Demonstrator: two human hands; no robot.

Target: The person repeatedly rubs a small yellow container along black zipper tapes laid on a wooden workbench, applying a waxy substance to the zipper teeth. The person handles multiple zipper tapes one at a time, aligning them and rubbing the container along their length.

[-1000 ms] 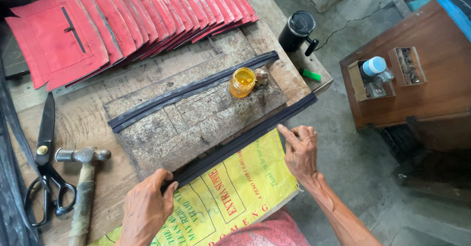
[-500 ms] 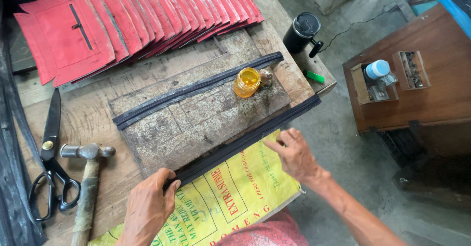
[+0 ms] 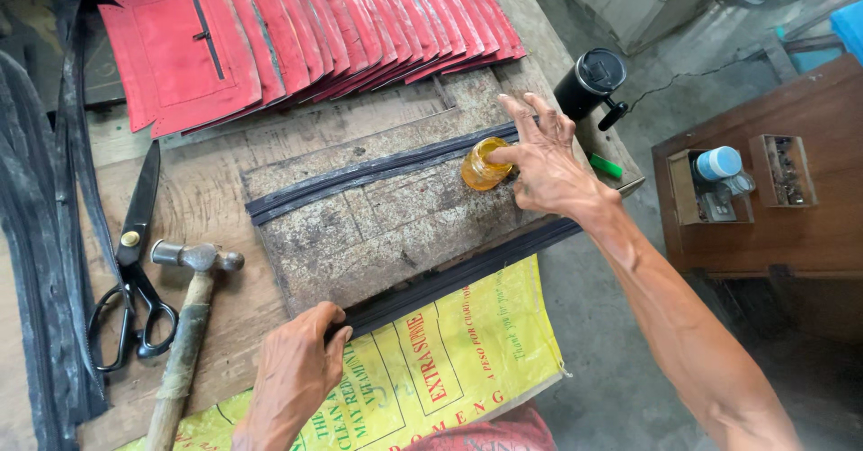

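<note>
A: Where's the small amber jar [image 3: 483, 165]?
B: Far right on the worn board [image 3: 387, 222], the right hand [image 3: 544, 159] touching it, fingers spread, not clasped.
A: And the left hand [image 3: 292, 375]?
B: Pressing the near black strip [image 3: 467, 276] flat, likely to steady it, beside the yellow printed sack [image 3: 431, 361].

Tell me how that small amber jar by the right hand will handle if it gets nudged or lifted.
The small amber translucent jar looks short and squat, so probably hard to tip. It seems open-topped, so its contents might spill. The right hand covers it easily, so it is likely light.
</note>
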